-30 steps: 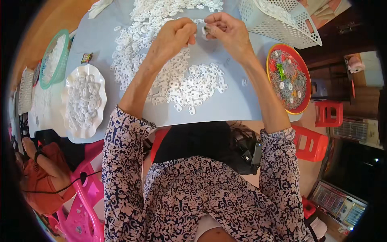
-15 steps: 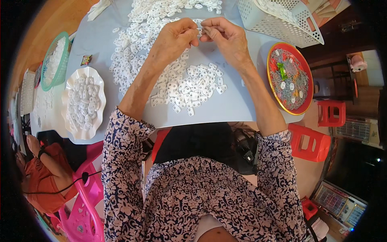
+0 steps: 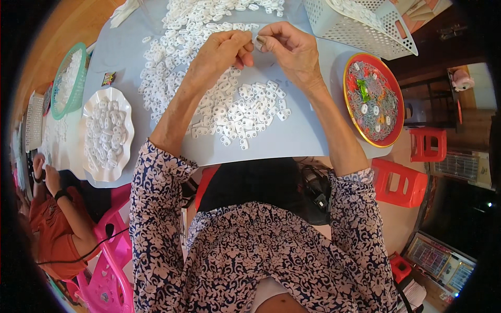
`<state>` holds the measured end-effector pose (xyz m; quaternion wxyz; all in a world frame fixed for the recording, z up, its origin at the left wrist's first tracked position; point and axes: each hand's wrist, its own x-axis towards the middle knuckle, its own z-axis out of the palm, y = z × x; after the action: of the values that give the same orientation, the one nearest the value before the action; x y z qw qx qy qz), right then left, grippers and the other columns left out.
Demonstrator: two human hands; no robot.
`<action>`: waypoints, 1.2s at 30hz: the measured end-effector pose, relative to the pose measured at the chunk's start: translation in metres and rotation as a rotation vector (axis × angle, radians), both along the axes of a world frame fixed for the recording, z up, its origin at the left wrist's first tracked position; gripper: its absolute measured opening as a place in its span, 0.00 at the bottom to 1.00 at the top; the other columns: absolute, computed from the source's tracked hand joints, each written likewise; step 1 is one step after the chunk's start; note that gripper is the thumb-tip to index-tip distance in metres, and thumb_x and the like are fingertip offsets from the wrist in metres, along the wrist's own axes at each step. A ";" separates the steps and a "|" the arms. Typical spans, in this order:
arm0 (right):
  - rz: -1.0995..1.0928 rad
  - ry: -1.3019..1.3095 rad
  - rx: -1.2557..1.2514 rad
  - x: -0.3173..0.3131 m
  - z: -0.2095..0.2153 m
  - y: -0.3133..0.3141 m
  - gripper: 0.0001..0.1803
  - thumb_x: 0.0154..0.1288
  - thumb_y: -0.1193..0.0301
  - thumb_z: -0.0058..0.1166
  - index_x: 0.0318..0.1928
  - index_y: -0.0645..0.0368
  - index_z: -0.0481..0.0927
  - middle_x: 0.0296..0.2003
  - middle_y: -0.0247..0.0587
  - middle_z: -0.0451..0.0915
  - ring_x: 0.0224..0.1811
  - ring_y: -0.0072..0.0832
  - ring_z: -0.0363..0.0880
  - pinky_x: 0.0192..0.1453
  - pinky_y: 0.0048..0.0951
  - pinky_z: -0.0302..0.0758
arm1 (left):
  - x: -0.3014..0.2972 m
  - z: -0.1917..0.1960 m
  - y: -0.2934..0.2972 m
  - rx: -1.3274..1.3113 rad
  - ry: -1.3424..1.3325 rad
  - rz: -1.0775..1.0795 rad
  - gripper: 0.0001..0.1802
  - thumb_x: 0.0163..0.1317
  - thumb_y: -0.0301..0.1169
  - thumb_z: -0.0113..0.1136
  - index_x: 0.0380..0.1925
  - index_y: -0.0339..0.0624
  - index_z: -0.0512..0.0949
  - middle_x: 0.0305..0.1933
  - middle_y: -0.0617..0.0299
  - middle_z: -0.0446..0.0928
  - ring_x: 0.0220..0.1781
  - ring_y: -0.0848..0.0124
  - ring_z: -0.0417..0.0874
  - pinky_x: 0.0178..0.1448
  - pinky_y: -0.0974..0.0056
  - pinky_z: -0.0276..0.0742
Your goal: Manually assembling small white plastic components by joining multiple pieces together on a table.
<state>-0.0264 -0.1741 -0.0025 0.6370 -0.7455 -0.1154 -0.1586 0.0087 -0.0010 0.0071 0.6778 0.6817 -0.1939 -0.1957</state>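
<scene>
1. Now the left hand and the right hand are raised together above the pale blue table, fingertips meeting near the far middle of it.
2. Between those fingertips sits a small white plastic piece; both hands pinch it, the right thumb and forefinger from one side and the left fingers from the other.
3. Beneath the hands spreads a loose heap of white plastic pieces, running from the near middle of the table up toward its far edge.
4. Left of the heap stands a white scalloped dish filled with the same pieces, and beyond it a green basket.
5. To the right lies a red round tray holding a few white pieces and coloured bits.
6. A white perforated basket rests tilted at the far right corner, just beyond the right hand.
7. At the left edge another person in an orange top sits by a pink chair.
8. Red stools stand on the floor to the right.
</scene>
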 end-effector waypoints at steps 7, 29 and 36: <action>0.012 -0.217 -0.171 -0.003 0.005 0.000 0.05 0.57 0.79 0.55 0.36 0.65 0.79 0.28 0.34 0.80 0.29 0.18 0.75 0.37 0.21 0.74 | 0.001 0.000 0.000 -0.261 0.209 -0.065 0.14 0.65 0.34 0.50 0.31 0.33 0.77 0.24 0.61 0.76 0.29 0.75 0.74 0.36 0.71 0.71; -0.008 0.066 -0.032 -0.006 0.007 -0.001 0.05 0.62 0.74 0.56 0.32 0.65 0.80 0.22 0.30 0.78 0.24 0.13 0.70 0.28 0.17 0.69 | -0.003 -0.003 -0.008 -0.021 -0.195 -0.006 0.10 0.62 0.30 0.51 0.34 0.36 0.79 0.27 0.63 0.80 0.31 0.78 0.75 0.38 0.73 0.71; -0.083 0.097 -0.080 -0.008 0.009 -0.004 0.06 0.62 0.73 0.55 0.32 0.63 0.81 0.21 0.33 0.79 0.21 0.16 0.70 0.27 0.20 0.69 | -0.003 -0.001 -0.008 -0.111 -0.121 0.107 0.11 0.62 0.30 0.50 0.31 0.34 0.78 0.26 0.61 0.79 0.30 0.78 0.74 0.37 0.72 0.71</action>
<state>-0.0347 -0.1785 0.0066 0.6043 -0.7814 -0.0597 -0.1436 0.0052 -0.0088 0.0061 0.7110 0.6630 -0.2083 -0.1068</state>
